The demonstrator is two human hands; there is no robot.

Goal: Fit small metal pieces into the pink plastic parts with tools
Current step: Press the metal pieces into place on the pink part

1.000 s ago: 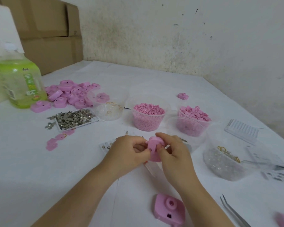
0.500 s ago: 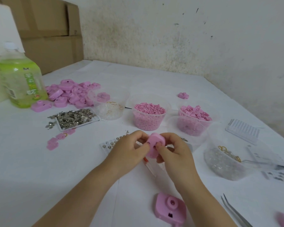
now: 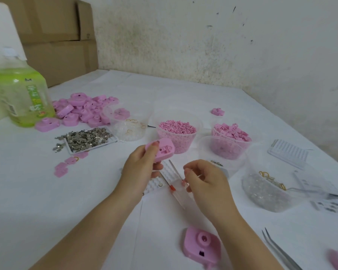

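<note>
My left hand [image 3: 140, 168] grips a pink plastic part [image 3: 162, 151] lifted above the table, its moulded inner side facing me. My right hand [image 3: 205, 182] hovers to its right with fingers loosely curled, holding nothing that I can make out. Under both hands lie a thin clear tool with an orange band [image 3: 173, 189] and a white studded strip [image 3: 154, 184] carrying small metal discs. A tray of small metal pieces [image 3: 88, 139] sits at the left. Another pink part [image 3: 201, 243] rests near the table's front, and metal tweezers [image 3: 279, 250] lie at the lower right.
A heap of pink parts [image 3: 84, 111] and a green bottle [image 3: 21, 96] stand at the left. Clear tubs hold pink granules [image 3: 177, 135], pink clips [image 3: 231, 137], and springs with gold rings [image 3: 267, 190]; one more tub [image 3: 128, 127] sits nearer the heap. Cardboard boxes [image 3: 55, 39] back the corner.
My right hand has let go of the pink part and drawn back to the right. My left hand now holds the part alone, lifted slightly up and left.
</note>
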